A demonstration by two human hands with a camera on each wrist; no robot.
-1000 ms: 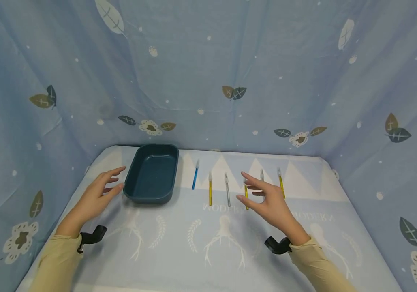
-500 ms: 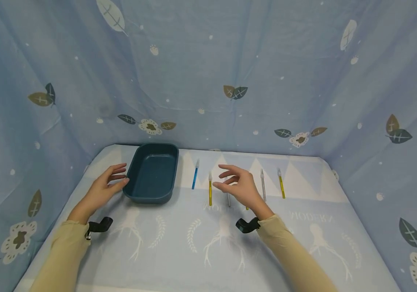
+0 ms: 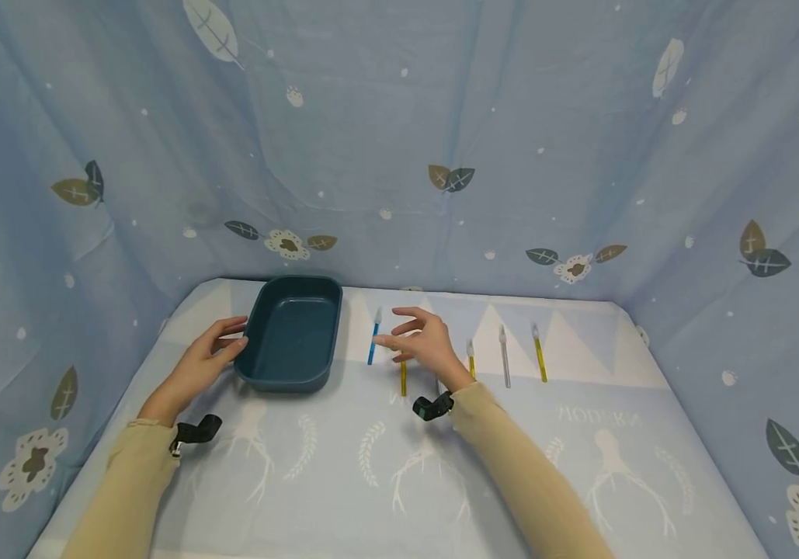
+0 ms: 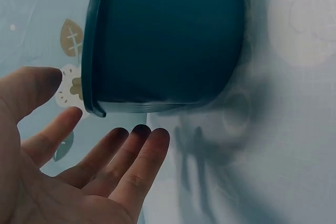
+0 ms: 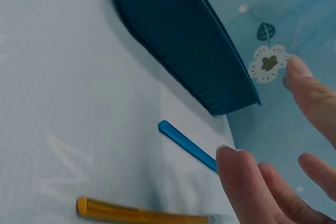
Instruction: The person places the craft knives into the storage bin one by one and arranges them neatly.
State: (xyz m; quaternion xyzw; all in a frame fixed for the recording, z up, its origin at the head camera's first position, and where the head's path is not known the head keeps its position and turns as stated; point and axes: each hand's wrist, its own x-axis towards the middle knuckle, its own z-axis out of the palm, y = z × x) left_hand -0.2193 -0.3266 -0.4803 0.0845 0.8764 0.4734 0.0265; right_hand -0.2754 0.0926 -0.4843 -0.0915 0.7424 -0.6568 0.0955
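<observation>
Blue pen (image 3: 373, 342) under open right hand (image 3: 422, 341), seemingly untouched.

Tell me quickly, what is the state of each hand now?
Left hand: open, fingers at the rim of the dark blue tray, no grip.
Right hand: open, holds nothing, above the blue pen.

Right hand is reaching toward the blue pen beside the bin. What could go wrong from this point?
The right hand hovers open over the row, and the blue pen lies close to a yellow pen; spread fingers could knock the neighbour askew. The pens are thin and lie flat on the tablecloth, so a pinch might slip or roll one. The left hand only touches the dark teal bin at its rim with relaxed fingers, so a bump might shift it.
</observation>
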